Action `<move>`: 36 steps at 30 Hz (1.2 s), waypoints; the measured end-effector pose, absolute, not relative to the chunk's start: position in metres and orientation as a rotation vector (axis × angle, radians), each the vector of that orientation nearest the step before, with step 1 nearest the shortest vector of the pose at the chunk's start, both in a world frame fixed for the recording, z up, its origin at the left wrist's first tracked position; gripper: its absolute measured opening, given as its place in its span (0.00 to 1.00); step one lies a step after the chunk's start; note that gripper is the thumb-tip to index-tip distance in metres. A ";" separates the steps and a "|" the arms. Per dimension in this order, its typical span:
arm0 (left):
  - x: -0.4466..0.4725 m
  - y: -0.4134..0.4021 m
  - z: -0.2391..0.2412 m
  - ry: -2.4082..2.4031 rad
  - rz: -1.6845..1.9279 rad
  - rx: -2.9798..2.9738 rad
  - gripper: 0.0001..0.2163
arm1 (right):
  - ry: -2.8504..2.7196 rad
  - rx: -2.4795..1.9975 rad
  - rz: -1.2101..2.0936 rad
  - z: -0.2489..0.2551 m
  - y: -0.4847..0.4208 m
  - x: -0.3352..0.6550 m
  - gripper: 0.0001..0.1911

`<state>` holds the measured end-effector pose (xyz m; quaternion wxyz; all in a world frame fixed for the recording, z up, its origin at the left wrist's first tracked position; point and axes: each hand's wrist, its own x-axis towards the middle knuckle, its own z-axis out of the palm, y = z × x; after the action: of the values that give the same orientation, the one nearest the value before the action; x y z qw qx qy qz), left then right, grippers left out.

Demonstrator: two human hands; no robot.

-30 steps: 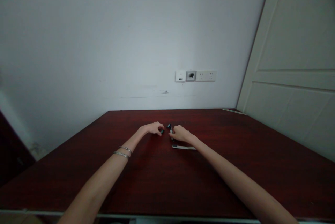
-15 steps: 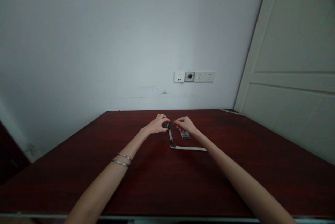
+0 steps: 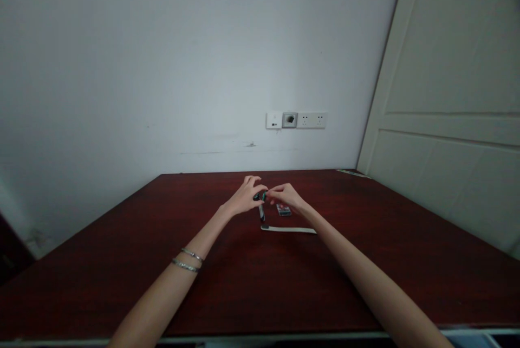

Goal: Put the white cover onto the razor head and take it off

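Note:
My left hand (image 3: pixel 245 197) reaches in from the left, its thumb and forefinger curved around a small black-and-green piece (image 3: pixel 256 196). Opposite it, the pinched fingertips of my right hand (image 3: pixel 285 196) meet a small green piece (image 3: pixel 264 195) beside my left thumb. Whether these two pieces are joined is too small to tell. A narrow grey-and-black bar (image 3: pixel 262 212) runs down from below my left fingers toward a long pale strip (image 3: pixel 290 230) with a dark end. Part of the strip passes behind my right forearm. A small flat clear case (image 3: pixel 284 210) lies under my right hand.
The dark red table (image 3: pixel 227 294) reaches back to a white wall with sockets (image 3: pixel 311 120). A pale panelled door (image 3: pixel 447 136) stands at the right. A thin pale strip (image 3: pixel 352 173) lies at the table's far right corner.
My right hand has moved left, so its fingertips now meet the green piece at my left fingers. The whole view has shifted slightly. The bar, strip and case stay in place.

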<state>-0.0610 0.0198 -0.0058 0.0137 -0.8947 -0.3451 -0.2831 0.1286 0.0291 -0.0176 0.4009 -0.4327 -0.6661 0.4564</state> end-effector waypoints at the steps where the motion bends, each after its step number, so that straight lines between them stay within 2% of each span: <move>1: -0.060 0.020 -0.007 -1.067 -0.888 -2.788 0.17 | -1.680 -1.090 1.163 -0.019 0.030 0.129 0.12; 7: -0.058 0.018 -0.010 -1.051 -0.879 -2.808 0.19 | -1.659 -1.091 1.181 -0.022 0.032 0.129 0.09; 10: -0.059 0.015 -0.007 -1.105 -0.927 -2.842 0.25 | -1.665 -1.059 1.176 -0.022 0.032 0.130 0.09; 13: -0.061 0.016 -0.007 -1.194 -1.130 -2.823 0.25 | -1.628 -1.025 1.154 -0.021 0.032 0.130 0.11; 16: -0.061 0.022 -0.015 -1.361 -1.397 -2.787 0.13 | -1.522 -0.995 1.101 -0.020 0.033 0.128 0.12; 18: -0.059 0.026 -0.022 -1.520 -1.564 -2.803 0.10 | -1.455 -0.967 1.068 -0.019 0.033 0.127 0.14; 23: -0.046 0.024 -0.032 -1.817 -2.001 -2.798 0.14 | -1.423 -0.919 1.015 -0.018 0.030 0.123 0.16; 26: -0.041 0.018 -0.031 -1.883 -2.129 -2.818 0.15 | -1.471 -0.903 1.004 -0.017 0.027 0.122 0.17; 32: -0.046 0.021 -0.029 -1.875 -2.082 -2.863 0.13 | -1.585 -0.917 0.989 -0.013 0.026 0.125 0.16; 36: -0.056 0.024 -0.026 -1.916 -1.771 -2.932 0.13 | -1.646 -0.969 0.891 -0.008 0.032 0.138 0.17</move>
<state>-0.0565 0.0241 -0.0259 -0.3818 -0.6904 -0.4512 -0.4171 0.1378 0.0316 -0.0081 0.4941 -0.3997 -0.6789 0.3677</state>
